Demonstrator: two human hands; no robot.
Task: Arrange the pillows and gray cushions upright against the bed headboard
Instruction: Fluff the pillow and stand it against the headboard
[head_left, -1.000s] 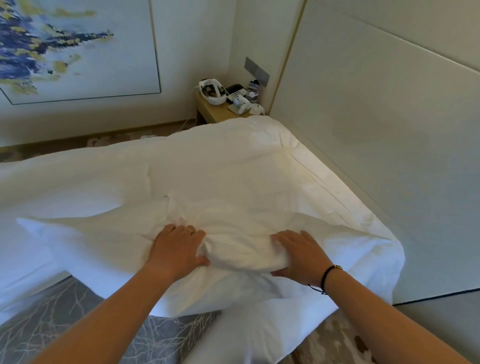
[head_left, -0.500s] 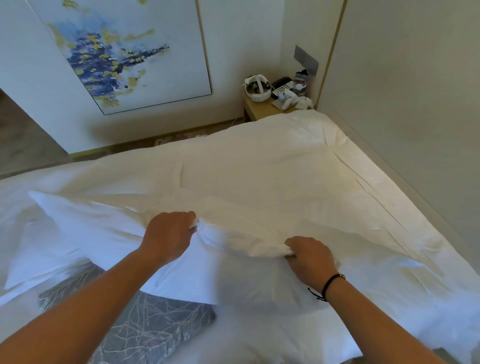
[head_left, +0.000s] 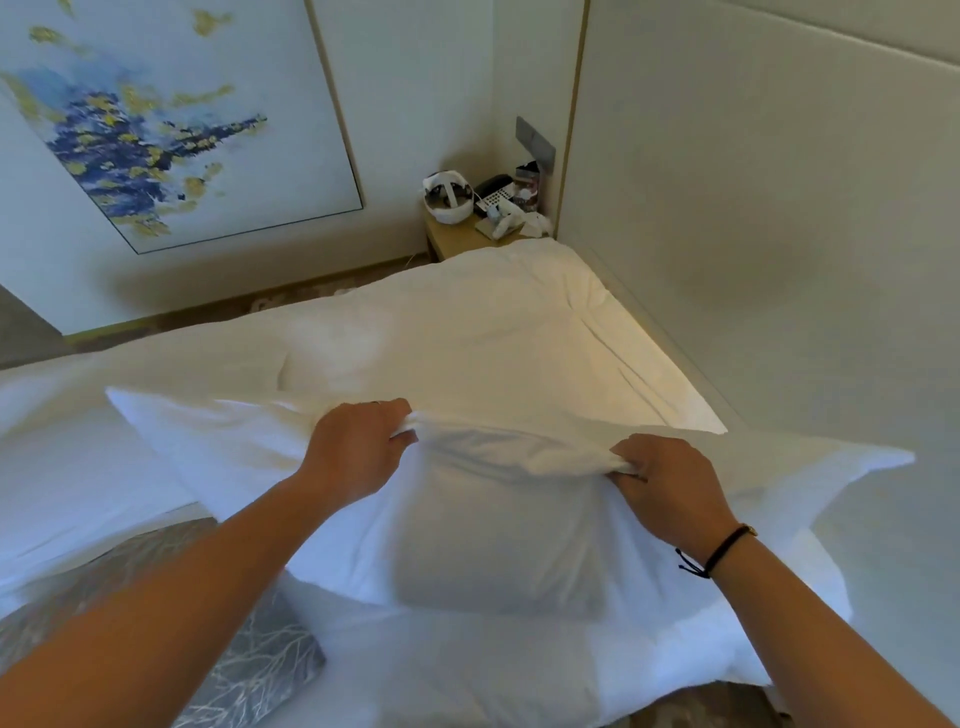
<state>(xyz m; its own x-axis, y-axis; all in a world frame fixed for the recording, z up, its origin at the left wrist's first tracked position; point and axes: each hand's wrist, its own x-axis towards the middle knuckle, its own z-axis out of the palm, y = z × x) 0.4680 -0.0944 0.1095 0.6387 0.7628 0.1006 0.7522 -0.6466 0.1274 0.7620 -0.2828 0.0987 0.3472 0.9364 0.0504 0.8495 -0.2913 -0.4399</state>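
Note:
A white pillow (head_left: 498, 540) hangs lifted above the bed, held by its top edge. My left hand (head_left: 358, 447) pinches the top edge left of the middle. My right hand (head_left: 665, 483) grips the same edge further right. A second white pillow (head_left: 467, 670) lies flat under it. A gray cushion (head_left: 244, 670) with a pale branch pattern lies at the lower left, partly hidden by my left arm. The padded headboard (head_left: 753, 208) stands along the right side.
The white duvet (head_left: 467, 332) covers the bed beyond the pillow. A wooden nightstand (head_left: 457, 239) with a white headset, a phone and small items stands in the far corner. A large painting (head_left: 156, 124) hangs on the far wall.
Both hands went from lying flat on the pillow to pinching its top edge, and the pillow has risen off the bed. My view has swung upward and left.

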